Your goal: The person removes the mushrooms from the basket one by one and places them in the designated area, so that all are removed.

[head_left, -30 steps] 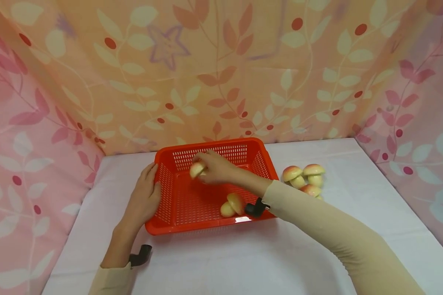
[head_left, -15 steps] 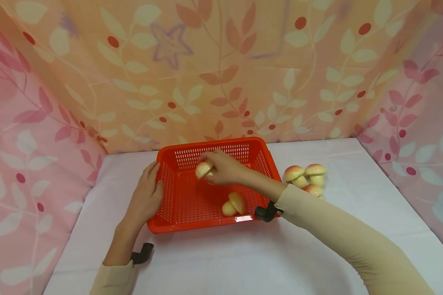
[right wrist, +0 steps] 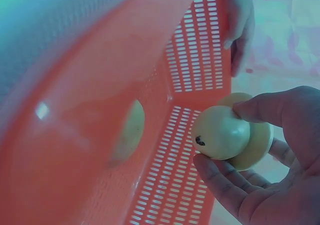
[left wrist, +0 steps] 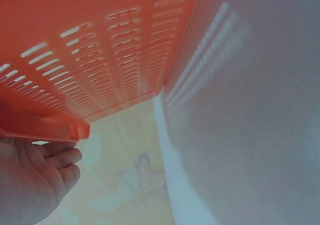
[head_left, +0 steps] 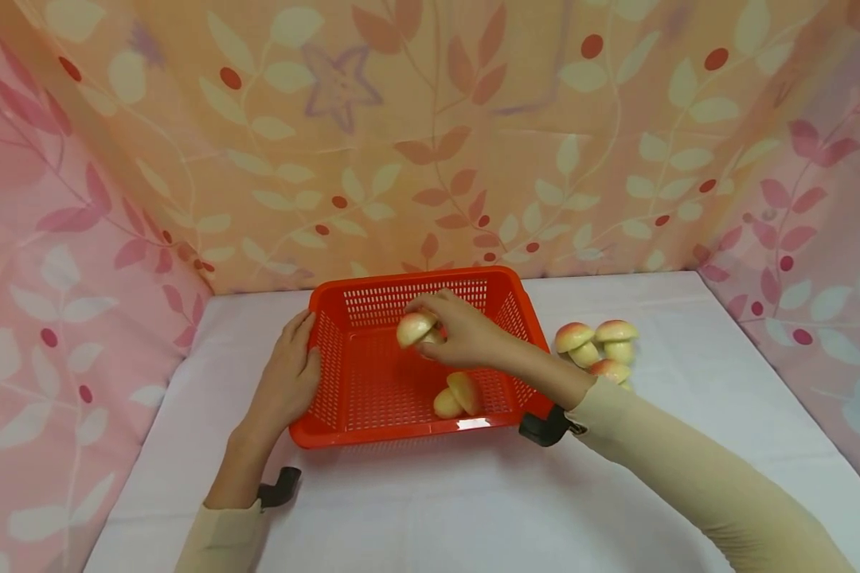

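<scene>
An orange slotted basket stands on the white table. My right hand is over its inside and pinches a toy mushroom by thumb and fingers; the right wrist view shows the mushroom stem toward the camera. A second mushroom lies on the basket floor near the front wall. My left hand rests against the basket's left wall, fingers straight along the rim. Three more mushrooms stand on the table to the right of the basket.
Floral cloth walls close in the table at the back, left and right. Bare white tabletop lies in front of the basket and beyond the mushrooms at the right.
My right hand has carried the held mushroom a little to the right inside the basket. The left hand stays on the basket's left wall.
</scene>
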The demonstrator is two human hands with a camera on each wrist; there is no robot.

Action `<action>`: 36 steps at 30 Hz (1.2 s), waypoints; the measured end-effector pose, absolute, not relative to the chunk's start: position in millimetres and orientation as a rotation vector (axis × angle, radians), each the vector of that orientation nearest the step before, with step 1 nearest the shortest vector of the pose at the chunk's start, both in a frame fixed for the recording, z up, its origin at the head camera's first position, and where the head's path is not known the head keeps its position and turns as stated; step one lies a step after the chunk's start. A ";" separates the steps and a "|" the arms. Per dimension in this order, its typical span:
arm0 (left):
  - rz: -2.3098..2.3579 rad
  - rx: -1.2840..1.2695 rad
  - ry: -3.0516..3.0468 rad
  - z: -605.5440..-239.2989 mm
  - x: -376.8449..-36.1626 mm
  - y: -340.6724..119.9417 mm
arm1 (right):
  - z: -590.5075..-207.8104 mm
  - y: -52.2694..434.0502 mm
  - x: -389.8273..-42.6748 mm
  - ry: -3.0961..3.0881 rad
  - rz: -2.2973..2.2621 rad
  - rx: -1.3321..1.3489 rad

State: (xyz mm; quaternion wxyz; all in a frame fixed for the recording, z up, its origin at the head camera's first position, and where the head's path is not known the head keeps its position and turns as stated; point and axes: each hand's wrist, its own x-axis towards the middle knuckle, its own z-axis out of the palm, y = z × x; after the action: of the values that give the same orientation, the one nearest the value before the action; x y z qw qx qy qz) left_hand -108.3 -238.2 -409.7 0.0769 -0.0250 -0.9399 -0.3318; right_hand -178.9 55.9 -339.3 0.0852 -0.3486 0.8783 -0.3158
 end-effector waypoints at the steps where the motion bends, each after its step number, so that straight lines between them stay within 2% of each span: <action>1: -0.992 -0.075 -2.816 -409.3 -108.5 -238.0 | -340.1 57.6 -178.8 2.620 -0.947 -1.042; 36: -1.006 -0.072 -2.821 -408.8 -106.9 -237.5 | -352.4 107.4 -153.8 2.514 -1.452 -0.912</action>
State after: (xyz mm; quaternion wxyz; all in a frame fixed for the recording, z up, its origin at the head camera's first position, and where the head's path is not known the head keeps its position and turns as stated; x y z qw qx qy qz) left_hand -106.9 -237.5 -408.8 0.0729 -0.0241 -0.9391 -0.3349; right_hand -153.8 107.4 -352.4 0.0492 -0.2993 0.8252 -0.4764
